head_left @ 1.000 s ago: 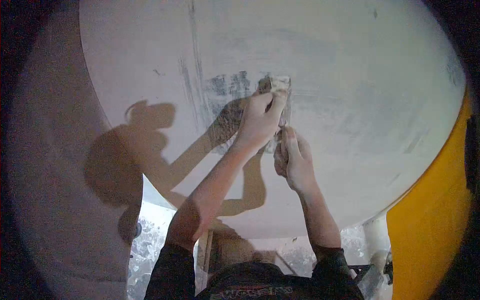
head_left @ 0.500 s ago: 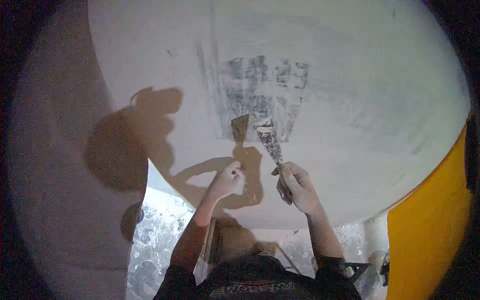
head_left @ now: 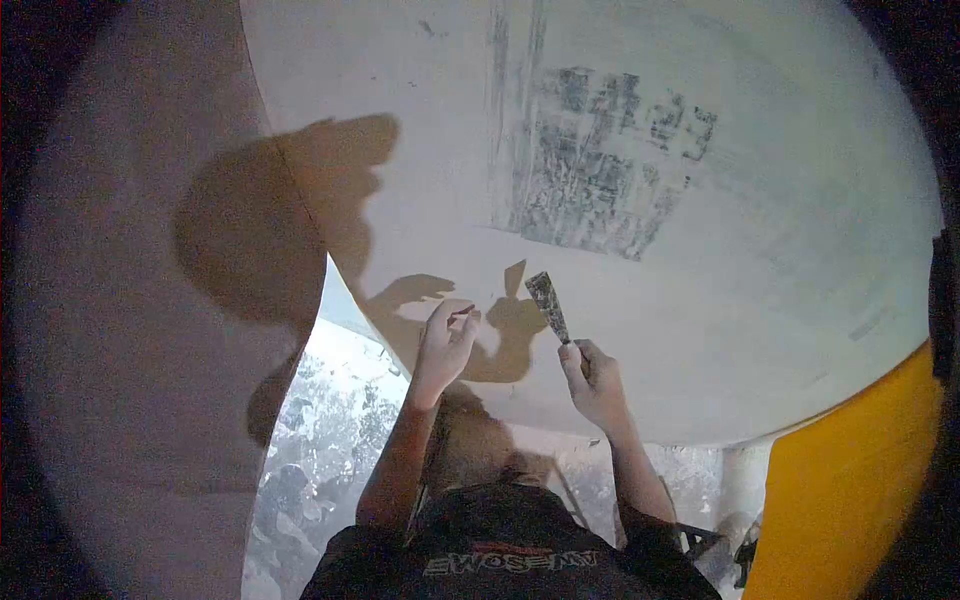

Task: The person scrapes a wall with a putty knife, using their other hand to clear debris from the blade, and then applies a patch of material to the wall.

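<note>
My right hand (head_left: 597,385) is closed round the handle of a putty knife (head_left: 547,303), its blade pointing up and smeared with dark and pale residue. In front of it spreads a broad pale plastered surface (head_left: 760,300). Above the blade, a rough grey-black patch (head_left: 600,165) with streaks marks that surface; the blade tip lies below the patch's lower edge in this view. To the left, my left hand (head_left: 447,345) is raised with its fingers loosely bent and parted, no tool in it. Shadows of my head, hands and the knife fall on the surface.
An orange-yellow panel (head_left: 850,470) borders the surface at the lower right. A darker greyish wall (head_left: 130,350) fills the left side. Between them at the lower left shows a brightly lit, mottled area (head_left: 330,440). My dark shirt (head_left: 510,550) is at the bottom.
The view has shifted, so the dark patch sits higher and further right. The putty knife's blade is now apart from the patch in view. My left hand has loosened from a curled fist.
</note>
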{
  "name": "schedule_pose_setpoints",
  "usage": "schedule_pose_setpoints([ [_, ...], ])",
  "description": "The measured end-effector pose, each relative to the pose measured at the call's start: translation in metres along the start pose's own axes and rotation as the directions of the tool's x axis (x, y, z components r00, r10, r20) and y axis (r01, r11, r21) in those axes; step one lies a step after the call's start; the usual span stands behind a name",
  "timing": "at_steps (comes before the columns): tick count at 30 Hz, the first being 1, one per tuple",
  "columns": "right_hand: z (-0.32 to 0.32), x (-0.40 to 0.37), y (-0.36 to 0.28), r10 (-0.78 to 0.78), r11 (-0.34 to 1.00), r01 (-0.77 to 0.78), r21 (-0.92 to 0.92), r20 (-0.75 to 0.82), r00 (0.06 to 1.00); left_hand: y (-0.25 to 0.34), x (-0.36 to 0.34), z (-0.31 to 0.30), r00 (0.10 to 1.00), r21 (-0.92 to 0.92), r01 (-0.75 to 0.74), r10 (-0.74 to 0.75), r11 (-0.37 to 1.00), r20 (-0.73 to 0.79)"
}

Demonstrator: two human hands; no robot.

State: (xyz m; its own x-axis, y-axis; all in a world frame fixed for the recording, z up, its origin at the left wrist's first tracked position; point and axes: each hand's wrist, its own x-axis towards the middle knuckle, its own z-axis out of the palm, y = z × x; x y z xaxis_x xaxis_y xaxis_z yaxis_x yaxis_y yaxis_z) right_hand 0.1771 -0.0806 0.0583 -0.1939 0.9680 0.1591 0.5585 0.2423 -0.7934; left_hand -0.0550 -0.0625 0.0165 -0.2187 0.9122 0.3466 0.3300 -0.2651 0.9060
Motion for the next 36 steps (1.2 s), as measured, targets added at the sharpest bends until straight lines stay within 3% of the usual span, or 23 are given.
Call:
schedule_pose_setpoints([
  [1,0.001,-0.001,0.003,0.003,1.000,-0.003,-0.001,0.003,1.000,0.004,0.001,0.001,0.999,-0.003,-0.041,0.041,0.999,-0.017],
  [3,0.004,0.000,0.008,0.033,0.942,-0.063,0.328,0.097,0.995,0.018,0.004,0.005,0.996,-0.007,-0.085,0.085,0.996,-0.034],
  [6,0.004,-0.005,0.002,0.028,0.930,-0.085,0.357,0.163,0.986,0.064,0.001,0.008,0.983,0.042,-0.182,0.182,0.982,0.007],
  [7,0.003,-0.006,0.002,0.029,0.930,-0.083,0.357,0.154,0.988,0.088,-0.001,0.007,0.913,0.360,-0.401,0.399,0.842,0.083],
  [8,0.002,-0.008,0.001,0.008,0.906,-0.093,0.412,0.203,0.979,0.100,0.000,0.008,0.797,0.608,-0.565,0.561,0.558,0.226],
  [11,-0.021,-0.018,-0.012,0.052,0.829,-0.150,0.539,0.193,0.980,0.080,0.000,0.008,0.760,0.637,-0.631,0.519,0.444,0.391],
  [12,-0.031,-0.021,-0.014,0.118,0.770,-0.190,0.609,0.157,0.980,0.073,0.004,-0.001,0.753,0.632,-0.638,0.527,0.440,0.393],
  [13,-0.038,-0.023,-0.008,0.118,0.770,-0.182,0.612,0.145,0.982,0.064,0.010,-0.015,0.837,0.648,-0.516,0.489,0.561,0.244],
  [14,-0.046,-0.027,0.001,0.109,0.766,-0.117,0.633,0.051,0.993,0.062,0.017,-0.021,0.897,0.634,-0.388,0.432,0.669,0.094],
  [15,-0.050,-0.030,0.006,0.101,0.761,-0.050,0.647,-0.043,0.994,0.064,0.017,-0.016,0.890,0.630,-0.403,0.444,0.664,0.102],
  [17,-0.049,-0.031,0.008,0.119,0.770,-0.062,0.636,-0.048,0.992,0.071,0.009,-0.007,0.938,0.186,-0.287,0.315,0.940,-0.144],
  [18,-0.041,-0.029,0.008,0.094,0.765,-0.064,0.641,-0.012,0.995,0.082,0.012,-0.004,0.775,0.598,-0.531,0.629,0.601,0.056],
  [19,-0.033,-0.028,0.009,0.068,0.761,-0.068,0.645,0.025,0.997,0.083,0.007,0.009,0.776,0.596,-0.534,0.627,0.600,0.063],
  [21,-0.018,-0.022,0.013,0.075,0.762,-0.079,0.643,0.034,0.997,0.082,-0.006,0.039,0.605,0.458,-0.790,0.638,0.407,0.477],
  [22,-0.019,-0.021,0.009,0.036,0.746,-0.098,0.658,0.106,0.994,0.079,0.000,0.040,0.606,0.457,-0.790,0.634,0.408,0.481],
  [23,-0.022,-0.020,0.007,-0.007,0.733,-0.117,0.670,0.179,0.984,0.076,0.009,0.040,0.634,0.532,-0.751,0.652,0.391,0.415],
  [25,-0.032,-0.022,0.013,0.016,0.749,-0.108,0.653,0.145,0.989,0.062,0.023,0.035,0.651,0.601,-0.708,0.674,0.371,0.350],
  [26,-0.037,-0.024,0.019,0.053,0.726,-0.085,0.683,0.067,0.996,0.051,0.031,0.030,0.833,0.394,-0.507,0.553,0.767,-0.004],
  [27,-0.040,-0.025,0.024,0.095,0.701,-0.060,0.710,-0.009,0.995,0.049,0.036,0.029,0.930,0.027,-0.250,0.247,0.968,-0.270],
  [30,-0.027,-0.012,0.034,0.036,0.700,0.011,0.714,-0.051,0.998,0.053,0.022,0.048,0.968,-0.073,-0.216,0.204,0.974,-0.150],
  [32,-0.010,-0.002,0.036,0.094,0.667,-0.021,0.745,-0.056,0.994,0.060,0.017,0.079,0.977,-0.198,-0.030,0.071,0.980,0.201],
  [35,0.004,0.010,0.042,0.158,0.654,0.004,0.757,-0.142,0.977,0.075,0.023,0.117,0.974,-0.210,-0.087,0.127,0.974,0.186],
  [36,0.005,0.013,0.045,0.154,0.653,0.004,0.757,-0.138,0.978,0.073,0.028,0.123,0.974,-0.120,0.011,0.016,0.993,0.226],
])
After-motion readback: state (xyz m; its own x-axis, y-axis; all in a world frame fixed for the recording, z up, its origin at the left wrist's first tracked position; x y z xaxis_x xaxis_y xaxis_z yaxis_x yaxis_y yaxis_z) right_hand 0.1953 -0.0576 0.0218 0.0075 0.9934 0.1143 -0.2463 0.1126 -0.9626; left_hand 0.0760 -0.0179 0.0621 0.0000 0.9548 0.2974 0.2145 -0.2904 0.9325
